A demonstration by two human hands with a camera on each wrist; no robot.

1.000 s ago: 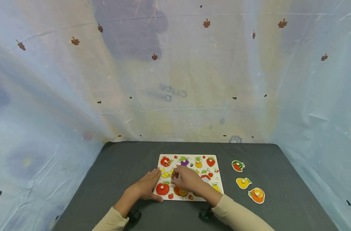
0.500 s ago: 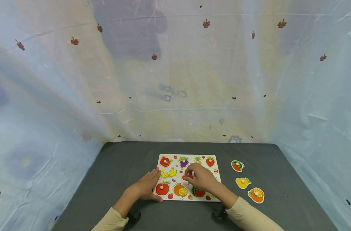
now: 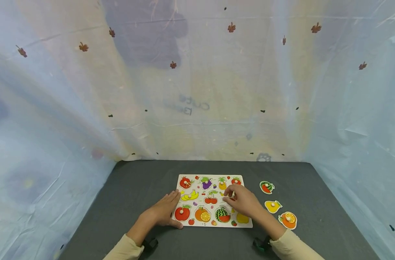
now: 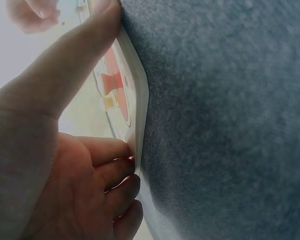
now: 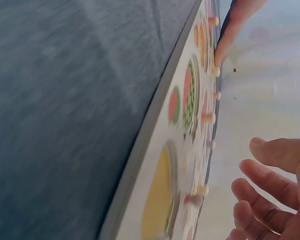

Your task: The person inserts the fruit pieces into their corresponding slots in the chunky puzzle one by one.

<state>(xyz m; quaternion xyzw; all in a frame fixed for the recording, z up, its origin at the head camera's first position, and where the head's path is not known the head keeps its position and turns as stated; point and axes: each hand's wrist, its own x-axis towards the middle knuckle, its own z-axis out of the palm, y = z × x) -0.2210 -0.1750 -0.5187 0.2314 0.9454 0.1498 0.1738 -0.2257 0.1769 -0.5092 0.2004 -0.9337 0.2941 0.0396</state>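
A white fruit puzzle board (image 3: 197,221) lies on the dark table, with knobbed pieces such as an apple (image 3: 182,213) and bananas (image 3: 189,195) in it. My left hand (image 3: 163,208) rests at its left side, fingers along the left edge and thumb by the near corner; the left wrist view shows the thumb (image 4: 85,50) against the board. My right hand (image 3: 244,198) hovers over the board's right part, covering some pictures there. In the right wrist view its fingers (image 5: 260,200) are loosely bent, apart from the knobs, with nothing visible between them. The cherries (image 3: 211,198) show mid-board.
Right of the board lie three loose knobbed pieces: a watermelon (image 3: 267,187), a pear (image 3: 273,206) and an orange (image 3: 288,220). Matching pictures without knobs line the board's near row. A pale printed curtain (image 3: 197,108) hangs behind and on both sides of the table (image 3: 145,180).
My right hand has moved rightward across the board from its centre-left, uncovering the bananas, cherries and watermelon picture. The left hand keeps its place, and the loose pieces have not moved.
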